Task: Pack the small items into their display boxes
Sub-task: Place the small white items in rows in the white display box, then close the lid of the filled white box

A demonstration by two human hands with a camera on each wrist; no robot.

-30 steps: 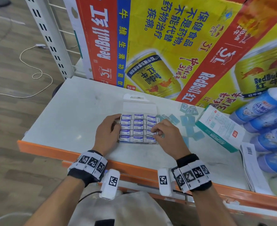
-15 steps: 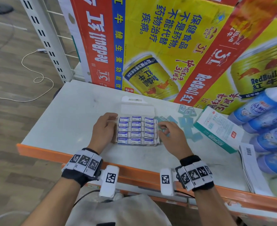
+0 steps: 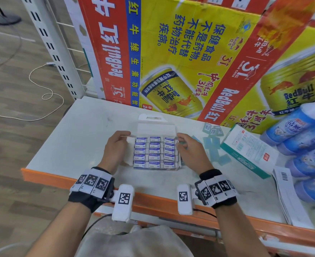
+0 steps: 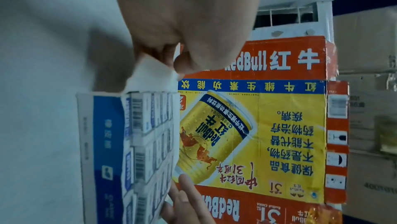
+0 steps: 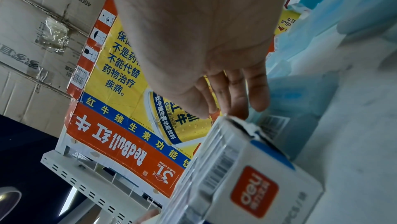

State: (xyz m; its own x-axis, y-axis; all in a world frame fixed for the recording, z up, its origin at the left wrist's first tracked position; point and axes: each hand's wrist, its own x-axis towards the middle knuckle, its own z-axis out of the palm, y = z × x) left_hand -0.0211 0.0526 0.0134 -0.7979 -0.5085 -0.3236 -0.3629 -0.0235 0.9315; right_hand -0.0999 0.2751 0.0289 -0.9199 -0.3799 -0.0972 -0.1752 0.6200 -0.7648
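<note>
Eraser box [image 3: 155, 153] near the shelf's front edge looks full, lid unclosed; left hand [image 3: 116, 148] pinches its side flap [image 4: 150, 73], right hand [image 3: 192, 154] spread beside, loose blue packets [image 3: 213, 145] probably still unpacked.

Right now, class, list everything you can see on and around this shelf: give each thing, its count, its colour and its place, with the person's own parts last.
Display box: one, white, shelf centre, lid open.
Erasers: three columns, white-blue, filling the box.
Shelf: one, white, orange front edge.
Blue packets: several, loose, right of the box.
Teal-edged box: one, white, right.
Bottles: several, blue, far right.
Red Bull cartons: yellow-red, behind.
Cable: white, floor left.
Left hand: grips the box's left flap.
Right hand: fingers relaxed at the box's right side.
</note>
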